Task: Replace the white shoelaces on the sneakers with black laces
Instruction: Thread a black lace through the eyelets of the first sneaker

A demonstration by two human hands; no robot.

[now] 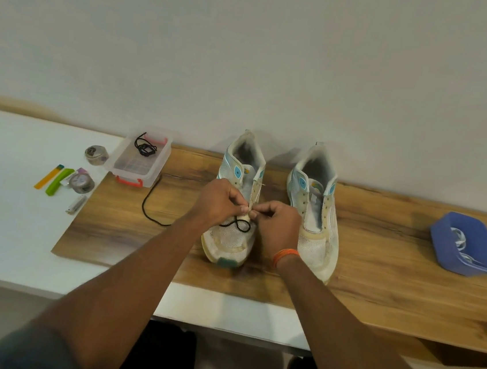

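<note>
Pinching at the lower eyelets of the left sneaker (234, 207), both hands meet over its tongue. The left hand (219, 201) has its fingers curled, thumb and forefinger pressed together on the black lace (239, 224), which loops over the toe mesh and trails away toward 9 o'clock across the wooden board (377, 273). The right hand (277, 225), with an orange band at the wrist, has its fingers curled too and pinches at the same spot; what exactly it pinches I cannot tell. The right sneaker (314, 213) stands just beside, at 3 o'clock, without a lace. At 10 o'clock a clear box (138, 158) carries a second black lace (145, 147). At 3 o'clock, well apart, a blue tray (467, 244) holds the white laces (460, 241). The board lies on the white desk (8, 204).
</note>
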